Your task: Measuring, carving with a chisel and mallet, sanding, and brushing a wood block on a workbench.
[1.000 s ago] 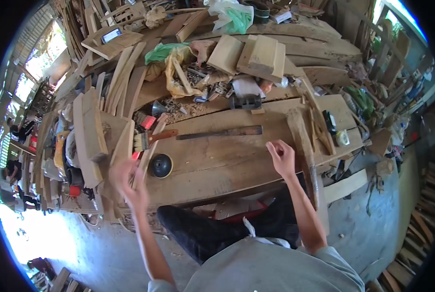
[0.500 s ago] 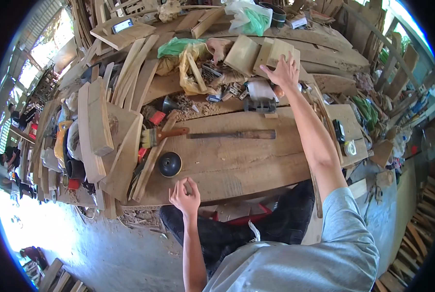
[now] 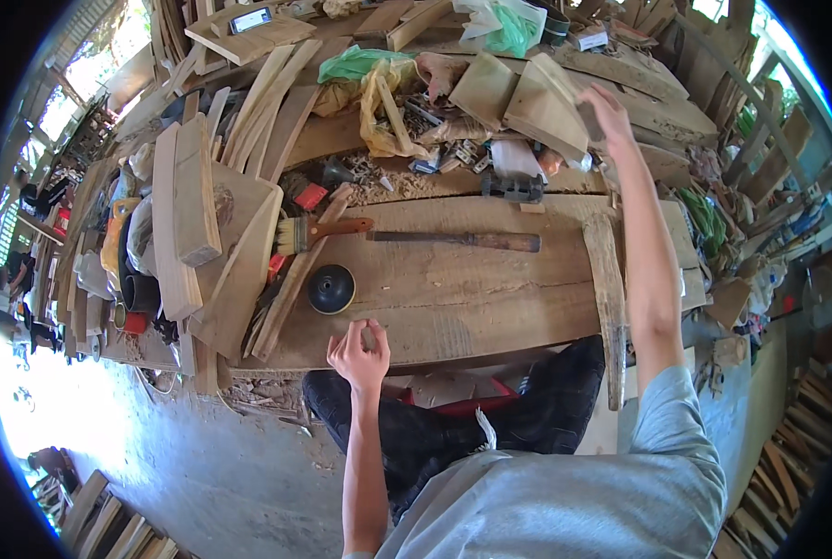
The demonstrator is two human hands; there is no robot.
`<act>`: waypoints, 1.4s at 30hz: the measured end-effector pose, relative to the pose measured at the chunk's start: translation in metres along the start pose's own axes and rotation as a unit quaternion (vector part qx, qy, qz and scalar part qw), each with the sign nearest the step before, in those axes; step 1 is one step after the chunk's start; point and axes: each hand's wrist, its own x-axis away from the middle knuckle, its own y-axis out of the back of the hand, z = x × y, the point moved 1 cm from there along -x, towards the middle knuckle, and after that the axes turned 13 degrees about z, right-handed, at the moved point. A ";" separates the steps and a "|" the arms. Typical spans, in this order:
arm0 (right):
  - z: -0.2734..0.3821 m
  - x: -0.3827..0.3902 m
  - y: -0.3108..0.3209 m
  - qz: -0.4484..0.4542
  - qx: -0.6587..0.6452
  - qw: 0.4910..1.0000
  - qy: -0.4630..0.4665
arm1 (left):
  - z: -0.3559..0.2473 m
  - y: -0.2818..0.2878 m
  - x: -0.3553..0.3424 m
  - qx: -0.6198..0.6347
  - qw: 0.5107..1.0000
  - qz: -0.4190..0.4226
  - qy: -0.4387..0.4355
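My right hand (image 3: 608, 119) reaches to the far right of the bench, fingers curled at the right edge of a pale wooden block (image 3: 539, 110). The block stands tilted with a blurred edge, and part of the grip is hidden. Beside it leans a second wooden block (image 3: 484, 90). My left hand (image 3: 359, 356) hovers at the bench's front edge, fingers curled and thumb bent toward the index finger, nothing visible in it. Just beyond it lies a round black disc (image 3: 331, 289). A paintbrush (image 3: 315, 233) and a long tool with a wooden handle (image 3: 500, 241) lie farther back.
A curved wooden strip (image 3: 605, 293) crosses the bench's right end and overhangs its front. Boards (image 3: 178, 224) are stacked at the left. Shavings, a yellow plastic bag (image 3: 379, 116) and a small dark clamp-like object (image 3: 514, 186) lie along the back. A phone (image 3: 250, 20) rests on far boards.
My right hand has moved right, from over the block to its right edge, and the block has tilted. The curved strip now shows its broad face. My left hand keeps its curled pose.
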 end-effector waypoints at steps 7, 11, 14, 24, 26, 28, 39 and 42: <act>0.034 0.196 -0.012 0.211 0.061 0.961 0.170 | -0.001 0.012 -0.011 0.089 0.994 0.015 0.065; 0.020 0.293 -0.050 0.324 0.078 0.912 0.238 | -0.012 0.010 -0.045 0.438 0.884 -0.047 0.154; 0.003 0.331 -0.083 0.416 0.105 0.869 0.245 | -0.049 0.030 -0.067 0.419 0.906 0.019 0.065; 0.001 0.351 -0.092 0.445 0.244 0.829 0.235 | -0.107 0.039 -0.043 0.060 0.878 0.423 -0.215; -0.001 0.342 -0.088 0.449 0.267 0.822 0.228 | -0.109 0.031 -0.048 0.066 0.883 0.410 -0.219; -0.006 0.333 -0.084 0.449 0.293 0.815 0.219 | -0.113 0.023 -0.057 0.021 0.889 0.420 -0.184; -0.041 0.250 -0.082 0.236 0.283 0.915 0.164 | -0.131 -0.002 -0.045 -0.034 0.942 0.302 -0.142; -0.058 0.243 -0.088 0.212 0.362 0.899 0.122 | -0.129 -0.001 -0.042 -0.042 0.940 0.304 -0.150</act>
